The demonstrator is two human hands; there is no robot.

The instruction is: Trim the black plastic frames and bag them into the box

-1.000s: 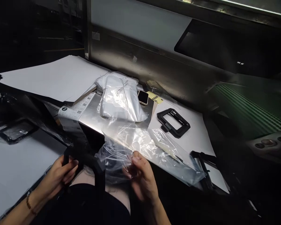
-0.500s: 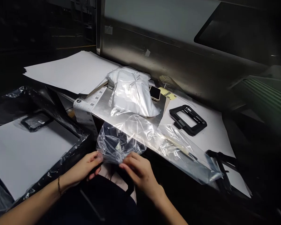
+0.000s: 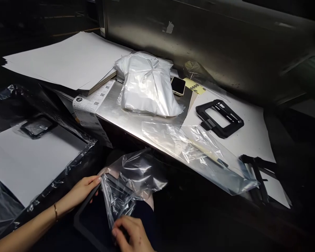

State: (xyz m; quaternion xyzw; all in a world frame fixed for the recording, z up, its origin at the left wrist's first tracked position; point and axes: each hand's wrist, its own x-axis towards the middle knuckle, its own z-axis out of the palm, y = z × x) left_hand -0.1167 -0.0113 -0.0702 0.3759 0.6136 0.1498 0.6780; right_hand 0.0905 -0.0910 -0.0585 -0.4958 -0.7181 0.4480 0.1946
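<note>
Left hand (image 3: 89, 185) is clamped at the upper corner of a black frame (image 3: 88, 238), thumb on top; whether film is caught under it too, I can't tell. Right hand (image 3: 130, 232), at five o'clock from it, pinches a gather of clear bag (image 3: 144, 171); whether those fingertips also catch the frame is hidden. And here's the frame, tilted over the lap, film lying across its upper right side while the lower left bar shows bare!

Now the handling: the frame looks light and fairly stiff, so a corner or a solid bar is the place to hold, rather than any slender part. The bag looks thin, limp and slick, quick to crease and cling; best taken by its edge, between thumb and finger.

Outward from the hands, twelve straight up! At one o'clock, a tied bundle of clear bags (image 3: 149, 87) on the steel table (image 3: 118, 112), phone (image 3: 177, 86) just beside it. At two, another black frame (image 3: 232, 126) lies flat on a white sheet (image 3: 252, 140). Between two and three, a loose clear bag (image 3: 212, 157) droops over the table's near edge. Eleven o'clock, a white stack (image 3: 68, 63); ten, a film-wrapped frame (image 3: 39, 127).
</note>
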